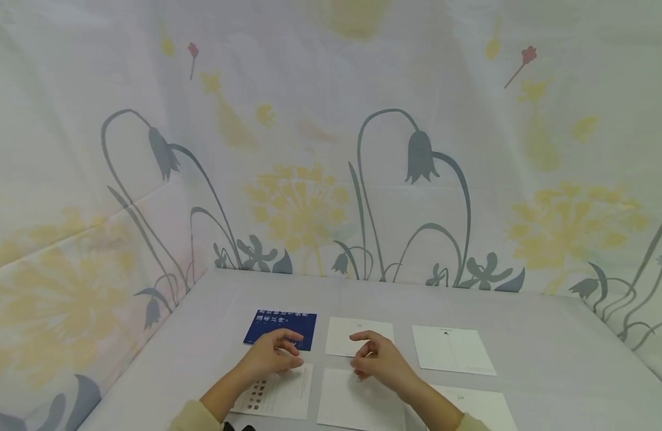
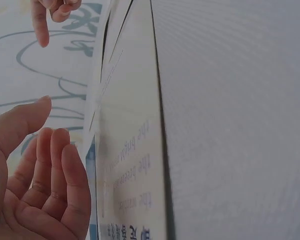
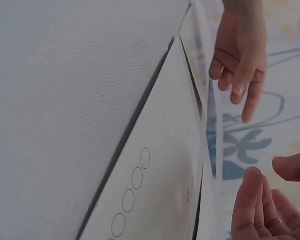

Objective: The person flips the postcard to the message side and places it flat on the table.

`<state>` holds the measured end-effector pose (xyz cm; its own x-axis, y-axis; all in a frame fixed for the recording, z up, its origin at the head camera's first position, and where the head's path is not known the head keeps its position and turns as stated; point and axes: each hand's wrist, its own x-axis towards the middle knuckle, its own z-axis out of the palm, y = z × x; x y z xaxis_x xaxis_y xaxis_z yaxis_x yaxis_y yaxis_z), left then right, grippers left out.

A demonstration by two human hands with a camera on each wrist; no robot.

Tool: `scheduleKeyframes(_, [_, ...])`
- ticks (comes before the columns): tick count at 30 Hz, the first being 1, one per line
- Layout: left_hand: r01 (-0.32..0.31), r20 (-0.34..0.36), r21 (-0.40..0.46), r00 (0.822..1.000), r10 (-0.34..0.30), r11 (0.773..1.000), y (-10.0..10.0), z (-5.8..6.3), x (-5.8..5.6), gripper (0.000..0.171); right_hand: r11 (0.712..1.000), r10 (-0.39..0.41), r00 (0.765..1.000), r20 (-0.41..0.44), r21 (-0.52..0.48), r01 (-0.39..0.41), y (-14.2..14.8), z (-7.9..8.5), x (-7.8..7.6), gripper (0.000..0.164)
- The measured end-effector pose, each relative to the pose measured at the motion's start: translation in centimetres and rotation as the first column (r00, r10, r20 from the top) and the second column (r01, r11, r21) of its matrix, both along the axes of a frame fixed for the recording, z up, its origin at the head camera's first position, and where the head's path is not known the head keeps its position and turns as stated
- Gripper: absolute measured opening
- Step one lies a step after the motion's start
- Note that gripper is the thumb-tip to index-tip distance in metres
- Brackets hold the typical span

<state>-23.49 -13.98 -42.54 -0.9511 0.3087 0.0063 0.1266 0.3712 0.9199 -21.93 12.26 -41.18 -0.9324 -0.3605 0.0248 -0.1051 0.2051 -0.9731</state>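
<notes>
Several cards lie flat in two rows on the pale table. My left hand (image 1: 272,354) hovers over the left side, between a blue card with white lettering (image 1: 282,321) and a white card with printed characters (image 1: 288,395). Its fingers are loosely bent, with a gap to the thumb and nothing between them. My right hand (image 1: 382,362) hangs over the middle, above a plain white card (image 1: 342,398) and overlapping another white card (image 1: 339,338) behind. Its fingers are relaxed and hold nothing. In the right wrist view, a card with a line of circles (image 3: 155,130) lies below the right hand.
At the right lie a white card with a small dark mark (image 1: 452,353) and, nearer, one more white card (image 1: 479,407), partly behind the right forearm. A flower-printed cloth (image 1: 320,149) hangs round the back and sides of the table (image 1: 546,347).
</notes>
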Motion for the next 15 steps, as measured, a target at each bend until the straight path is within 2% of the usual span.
scheduleKeyframes(7, [0.006,-0.068,-0.051,0.998,-0.009,0.999,-0.7,0.3,-0.4,0.048,1.000,-0.012,1.000,-0.014,0.003,0.012,-1.0,-0.2,-0.5,0.048])
scheduleKeyframes(15, [0.001,-0.080,-0.076,0.997,-0.007,0.997,-1.7,0.6,-0.8,0.051,1.000,-0.025,0.999,-0.033,-0.006,0.025,-1.9,0.0,-0.7,0.049])
